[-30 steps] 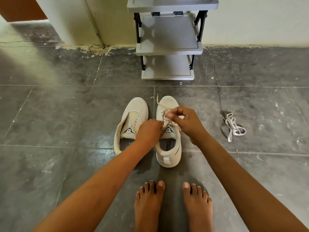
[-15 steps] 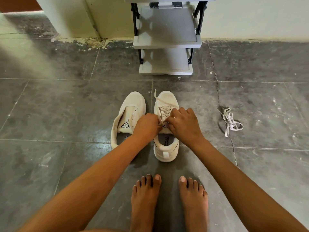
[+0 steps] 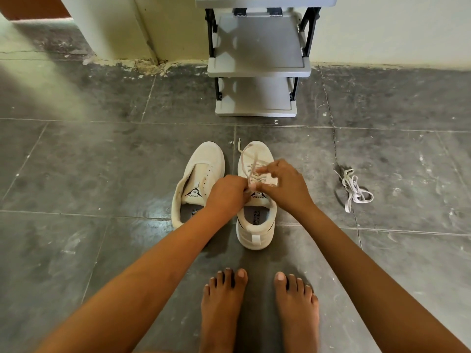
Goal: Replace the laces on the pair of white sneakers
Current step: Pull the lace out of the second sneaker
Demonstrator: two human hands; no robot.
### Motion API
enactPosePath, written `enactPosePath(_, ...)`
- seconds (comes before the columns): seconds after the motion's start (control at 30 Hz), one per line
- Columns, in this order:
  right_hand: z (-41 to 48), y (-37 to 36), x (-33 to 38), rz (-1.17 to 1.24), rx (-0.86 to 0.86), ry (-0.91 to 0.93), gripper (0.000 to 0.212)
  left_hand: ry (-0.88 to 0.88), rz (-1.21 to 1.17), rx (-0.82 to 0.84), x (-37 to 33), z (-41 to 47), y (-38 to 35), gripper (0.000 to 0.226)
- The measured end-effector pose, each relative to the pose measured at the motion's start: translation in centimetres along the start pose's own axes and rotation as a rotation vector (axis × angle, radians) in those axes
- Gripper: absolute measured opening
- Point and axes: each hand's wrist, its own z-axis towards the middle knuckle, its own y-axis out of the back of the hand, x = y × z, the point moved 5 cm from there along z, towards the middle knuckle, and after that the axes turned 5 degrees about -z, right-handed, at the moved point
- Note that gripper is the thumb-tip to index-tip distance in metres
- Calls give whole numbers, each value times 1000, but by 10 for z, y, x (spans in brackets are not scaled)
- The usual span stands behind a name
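Two white sneakers stand side by side on the grey tile floor, toes pointing away from me. The left sneaker (image 3: 197,179) has bare eyelets and an open tongue. The right sneaker (image 3: 256,222) carries a cream lace (image 3: 244,159) whose loose end trails over the toe. My left hand (image 3: 226,192) pinches the lace over the tongue. My right hand (image 3: 283,186) pinches a strand of the same lace just above the eyelets. A loose bundle of white lace (image 3: 355,189) lies on the floor to the right.
A grey plastic shoe rack (image 3: 257,70) with black posts stands against the wall beyond the sneakers. My bare feet (image 3: 257,307) are planted on the tiles just behind the right sneaker. A wall corner (image 3: 145,39) juts out at the back left.
My right hand has shifted from the tongue up toward the toe, pulling a strand of the lace. My left hand stays on the lace at the tongue.
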Motion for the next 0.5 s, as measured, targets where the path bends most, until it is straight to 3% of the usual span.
enactPosePath(0.1,-8,-12,-15,-414,87,99,40,5,1,-7,0,0,-1,21)
enactPosePath(0.27,-10,-11,7,-559,-97,336,14,-6,12,-13,0,1,-2,19)
enactPosePath(0.33,-4,-4,10,-347,-113,216,13,-19,39,-5,-1,2,-2,18)
enactPosePath(0.4,1,6,13,89,-125,68,13,-35,59,2,-3,4,-3,18)
enactPosePath(0.5,4,18,30,514,-156,82,12,-45,45,0,-3,4,-4,15)
